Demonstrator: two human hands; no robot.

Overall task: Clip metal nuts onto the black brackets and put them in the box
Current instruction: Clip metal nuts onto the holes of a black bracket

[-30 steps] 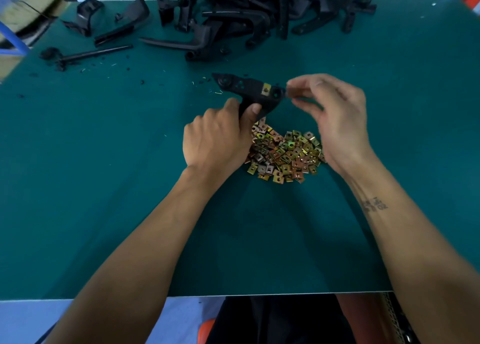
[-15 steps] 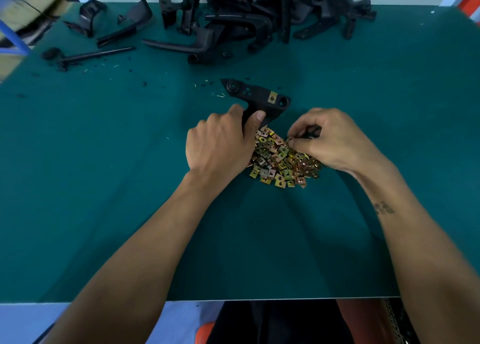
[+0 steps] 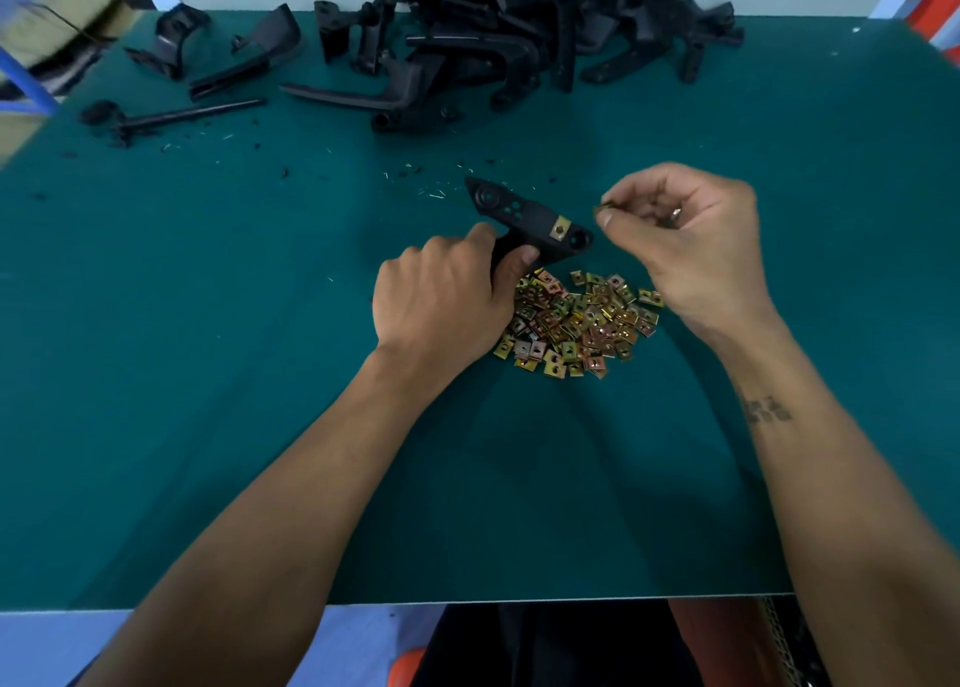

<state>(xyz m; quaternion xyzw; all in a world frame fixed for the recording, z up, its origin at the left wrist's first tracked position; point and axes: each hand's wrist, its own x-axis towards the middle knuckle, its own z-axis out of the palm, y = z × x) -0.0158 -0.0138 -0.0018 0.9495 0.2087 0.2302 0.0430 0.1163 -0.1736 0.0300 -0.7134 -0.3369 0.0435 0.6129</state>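
My left hand [image 3: 447,302] grips the stem of a black bracket [image 3: 519,216] held just above the green table. One brass-coloured metal nut [image 3: 559,229] sits clipped on the bracket near its right end. My right hand [image 3: 685,239] pinches another small metal nut [image 3: 602,212] between thumb and forefinger, just right of the bracket's end and apart from it. A heap of loose metal nuts [image 3: 576,323] lies on the mat below both hands. A cardboard box [image 3: 57,26] shows at the far left corner, blurred.
A big pile of black brackets [image 3: 519,37] fills the far middle of the green table [image 3: 208,374]. A few separate black parts [image 3: 171,47] and a black rod [image 3: 171,115] lie at the far left. Small debris is scattered behind the bracket. The table's front edge runs near my body.
My right hand dropped from the bracket's end to the nut heap, pinched a nut, and has risen back beside the bracket's right end. My left hand kept its hold on the bracket.
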